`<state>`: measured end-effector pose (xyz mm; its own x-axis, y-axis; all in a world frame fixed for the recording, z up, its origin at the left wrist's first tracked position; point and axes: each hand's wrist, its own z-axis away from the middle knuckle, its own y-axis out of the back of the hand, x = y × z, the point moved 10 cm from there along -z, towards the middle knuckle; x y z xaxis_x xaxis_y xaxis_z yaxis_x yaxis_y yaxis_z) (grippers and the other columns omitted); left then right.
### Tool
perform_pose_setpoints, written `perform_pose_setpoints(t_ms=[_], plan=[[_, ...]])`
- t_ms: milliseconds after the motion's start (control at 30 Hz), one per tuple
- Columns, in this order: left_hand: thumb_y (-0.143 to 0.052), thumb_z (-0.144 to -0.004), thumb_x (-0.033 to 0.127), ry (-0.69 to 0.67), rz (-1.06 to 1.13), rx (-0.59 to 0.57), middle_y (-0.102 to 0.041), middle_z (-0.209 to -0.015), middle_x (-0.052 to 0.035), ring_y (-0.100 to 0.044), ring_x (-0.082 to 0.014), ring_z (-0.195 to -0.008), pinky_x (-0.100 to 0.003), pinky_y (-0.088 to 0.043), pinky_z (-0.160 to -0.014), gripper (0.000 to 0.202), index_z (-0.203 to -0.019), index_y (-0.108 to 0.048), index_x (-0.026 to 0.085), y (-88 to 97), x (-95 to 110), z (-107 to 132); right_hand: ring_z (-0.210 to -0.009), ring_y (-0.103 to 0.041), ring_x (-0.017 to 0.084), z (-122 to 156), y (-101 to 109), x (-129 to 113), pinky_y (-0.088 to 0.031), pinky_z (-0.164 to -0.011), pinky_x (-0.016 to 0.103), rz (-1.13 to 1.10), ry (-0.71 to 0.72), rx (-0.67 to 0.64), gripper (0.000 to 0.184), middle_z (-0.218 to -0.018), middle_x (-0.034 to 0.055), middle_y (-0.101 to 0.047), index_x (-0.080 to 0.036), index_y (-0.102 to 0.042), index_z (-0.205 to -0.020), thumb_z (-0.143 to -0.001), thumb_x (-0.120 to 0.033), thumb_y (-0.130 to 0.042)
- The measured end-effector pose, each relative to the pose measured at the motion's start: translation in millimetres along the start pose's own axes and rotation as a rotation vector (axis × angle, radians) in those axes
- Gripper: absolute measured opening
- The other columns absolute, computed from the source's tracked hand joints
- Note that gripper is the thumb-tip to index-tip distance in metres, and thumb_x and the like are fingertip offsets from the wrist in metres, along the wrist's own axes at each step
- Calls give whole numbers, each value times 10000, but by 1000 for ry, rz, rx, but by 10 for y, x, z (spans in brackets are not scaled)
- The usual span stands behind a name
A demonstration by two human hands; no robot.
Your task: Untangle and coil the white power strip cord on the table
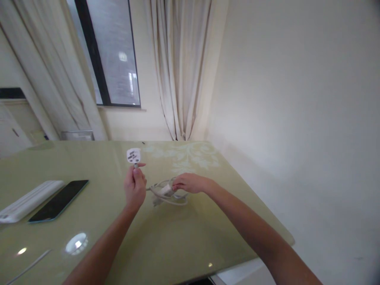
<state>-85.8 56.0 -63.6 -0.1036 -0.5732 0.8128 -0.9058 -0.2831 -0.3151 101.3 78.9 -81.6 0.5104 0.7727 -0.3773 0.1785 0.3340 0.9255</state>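
White plug point(133, 155) is pinched by left fingers point(137, 174); right fingers point(179, 181) grip a pale block point(166, 190).

Green table point(208, 229) | left: white block point(32, 201), black slab point(61, 200) just beside | near left: thin white cable point(29, 267)
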Motion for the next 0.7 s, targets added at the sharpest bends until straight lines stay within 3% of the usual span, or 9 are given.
perform_pose_setpoints(t_ms=[133, 233, 300, 367, 467, 600, 700], plan=[[-651, -988, 558, 252, 256, -48, -259, -616, 114, -171, -62, -424, -156, -186, -383, 327, -1031, -596, 239, -324, -183, -63, -767, -587, 149, -299, -304, -142, -407, -733, 250, -130, 70, -48, 196, -828, 12, -693, -183, -685, -819, -988, -151, -591], [-713, -953, 539, 430, 345, -143, -259, -613, 122, -180, -52, -424, -152, -189, -390, 348, -972, -567, 223, -466, -339, -65, -697, -508, 137, -339, -413, -134, -362, -681, 254, -171, 1, 91, 292, -730, -15, -561, -193, -539, -731, -1018, -163, -491], [-744, -931, 529, 487, 361, -189, -267, -611, 124, -195, -51, -427, -157, -206, -397, 373, -936, -546, 213, -450, -392, -84, -710, -479, 137, -255, -371, -129, -338, -681, 259, -172, -28, 264, 327, -737, -19, -509, -204, -479, -742, -1063, -252, -436], [-782, -906, 503, 552, 378, -241, -280, -611, 124, -227, -51, -434, -163, -242, -412, 386, -916, -539, 203, -414, -437, -91, -694, -442, 130, -128, -305, -149, -314, -673, 262, -180, -19, 424, 397, -721, -35, -468, -213, -445, -732, -1041, -444, -537], [-847, -863, 436, 645, 396, -323, -301, -618, 120, -283, -47, -457, -175, -315, -458, 389, -899, -559, 178, -376, -491, -43, -635, -394, 113, -20, -346, -213, -282, -638, 263, -189, 12, 457, 548, -671, -63, -437, -218, -432, -696, -829, -611, -790], [-864, -843, 453, 672, 426, -323, -359, -634, 106, -362, -48, -504, -179, -380, -531, 407, -891, -567, 178, -281, -594, 127, -698, -468, 128, 12, -485, -361, -345, -662, 245, -169, 79, 330, 416, -784, -49, -539, -220, -545, -827, -707, -381, -909], [-906, -784, 453, 689, 417, -271, -545, -723, 61, -545, -77, -652, -187, -454, -625, 444, -865, -556, 191, -187, -750, 336, -847, -547, 172, 53, -454, -477, -440, -781, 266, -106, 127, 347, 342, -906, -7, -592, -212, -589, -871, -684, -208, -875]])
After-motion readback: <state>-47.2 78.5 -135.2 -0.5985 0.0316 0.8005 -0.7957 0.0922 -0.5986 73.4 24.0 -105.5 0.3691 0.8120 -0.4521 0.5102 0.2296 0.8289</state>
